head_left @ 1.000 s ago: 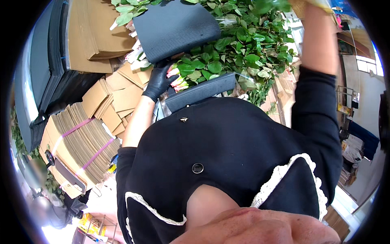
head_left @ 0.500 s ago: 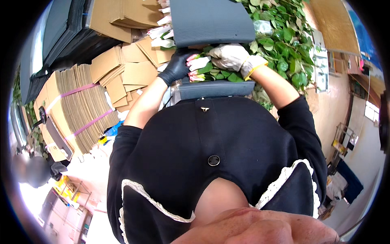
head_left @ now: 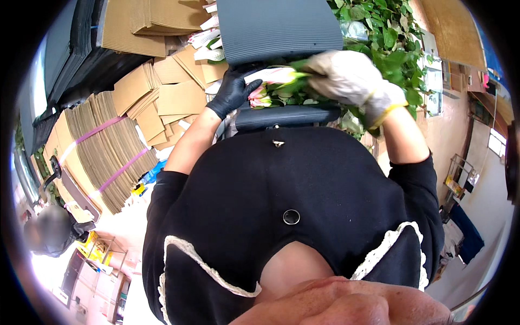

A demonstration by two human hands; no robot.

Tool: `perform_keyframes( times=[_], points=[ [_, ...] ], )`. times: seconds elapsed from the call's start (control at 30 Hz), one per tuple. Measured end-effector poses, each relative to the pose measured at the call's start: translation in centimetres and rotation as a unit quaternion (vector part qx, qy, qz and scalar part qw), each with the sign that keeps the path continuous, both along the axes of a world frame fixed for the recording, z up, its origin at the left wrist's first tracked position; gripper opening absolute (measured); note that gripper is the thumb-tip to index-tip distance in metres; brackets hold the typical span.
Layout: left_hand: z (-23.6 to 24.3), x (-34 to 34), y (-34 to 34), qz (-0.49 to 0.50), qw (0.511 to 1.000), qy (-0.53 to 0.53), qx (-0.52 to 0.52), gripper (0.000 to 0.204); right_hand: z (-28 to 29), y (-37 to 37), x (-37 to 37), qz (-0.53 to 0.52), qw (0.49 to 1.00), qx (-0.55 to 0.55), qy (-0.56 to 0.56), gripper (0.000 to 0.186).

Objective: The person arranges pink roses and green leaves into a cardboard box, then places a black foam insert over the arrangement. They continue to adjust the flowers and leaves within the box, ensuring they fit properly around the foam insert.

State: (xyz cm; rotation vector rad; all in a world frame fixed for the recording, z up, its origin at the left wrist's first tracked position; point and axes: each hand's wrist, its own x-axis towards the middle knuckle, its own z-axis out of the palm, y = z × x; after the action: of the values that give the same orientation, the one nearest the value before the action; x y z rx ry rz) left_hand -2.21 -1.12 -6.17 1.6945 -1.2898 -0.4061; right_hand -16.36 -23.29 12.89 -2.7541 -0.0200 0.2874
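My left hand [head_left: 234, 93], in a black glove, has its thumb and fingers around the head of a rose [head_left: 271, 75] in a white sleeve; part of the fingers is hidden. The rose lies sideways, its green stem end toward my right hand [head_left: 344, 78]. That hand, in a pale work glove with a yellow cuff, is blurred by motion and closed around the stem end. More pink roses [head_left: 260, 97] with green leaves lie just below, between a large dark grey corrugated sheet [head_left: 279, 32] and a narrower dark grey panel [head_left: 287, 116] close to my body.
Leafy stems [head_left: 387, 49] are heaped at the right. White-sleeved flower heads [head_left: 208, 40] stick out left of the large sheet. Flat cardboard pieces [head_left: 179, 100] and a strapped cardboard stack [head_left: 105, 146] lie at the left, with dark sheets [head_left: 76, 49] behind.
My right hand has moved right and closer to the camera, now on a single rose's stem end. My left hand has shifted slightly left, its thumb now showing below the sleeved rose.
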Motion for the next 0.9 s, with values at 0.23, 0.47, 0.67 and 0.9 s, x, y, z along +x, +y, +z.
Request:
perform_keyframes(
  times=[0.23, 0.47, 0.67, 0.9],
  points=[
    [-2.0, 0.5, 0.3, -0.005, 0.996, -0.093, 0.012, 0.046, -12.0, 1.6, 2.2, 0.054, 0.954, -0.135, -0.263, 0.032],
    [-2.8, -0.1, 0.4, -0.023, 0.998, -0.052, 0.023, 0.049, -13.2, 1.8, 2.2, 0.069, 0.972, -0.166, -0.154, 0.038],
    [0.1, -1.5, 1.2, 0.045, 0.969, -0.214, 0.115, 0.052, -12.9, 1.7, 2.3, 0.126, 0.971, -0.190, -0.071, 0.047],
    [-2.4, 0.8, 0.2, 0.010, 0.999, -0.031, -0.013, 0.045, -7.6, 3.0, 4.4, 0.095, 0.988, -0.090, 0.079, 0.048]
  ],
)
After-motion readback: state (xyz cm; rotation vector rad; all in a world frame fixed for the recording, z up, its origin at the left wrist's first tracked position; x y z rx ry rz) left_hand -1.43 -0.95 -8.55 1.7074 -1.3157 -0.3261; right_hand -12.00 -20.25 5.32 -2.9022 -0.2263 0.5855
